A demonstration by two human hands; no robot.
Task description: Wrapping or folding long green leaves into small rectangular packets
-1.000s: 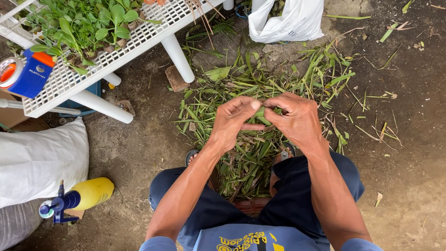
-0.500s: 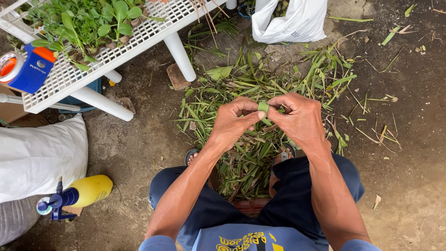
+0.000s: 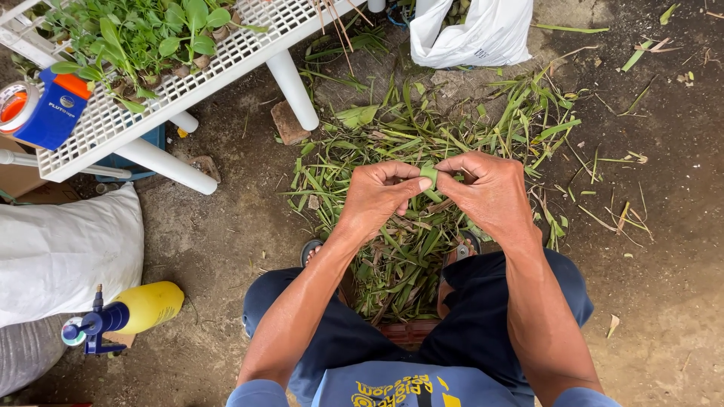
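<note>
A short green strip of leaf (image 3: 429, 176) is pinched between the fingertips of both hands, above my knees. My left hand (image 3: 377, 199) grips its left side with thumb and forefinger. My right hand (image 3: 490, 194) holds the right side, fingers curled over it. Below the hands lies a heap of cut green leaves and stalks (image 3: 411, 249) on the dirt, spreading between my legs in dark blue shorts (image 3: 483, 339).
A white slatted rack (image 3: 226, 60) with leafy seedlings (image 3: 143, 34) stands at upper left, a tape dispenser (image 3: 41, 105) on its edge. A white plastic bag (image 3: 475, 34) sits at the top. A white sack (image 3: 64, 252) and yellow spray bottle (image 3: 139, 307) lie at left.
The hands have risen slightly and drawn closer, and the green leaf piece now shows pinched between the fingertips.
</note>
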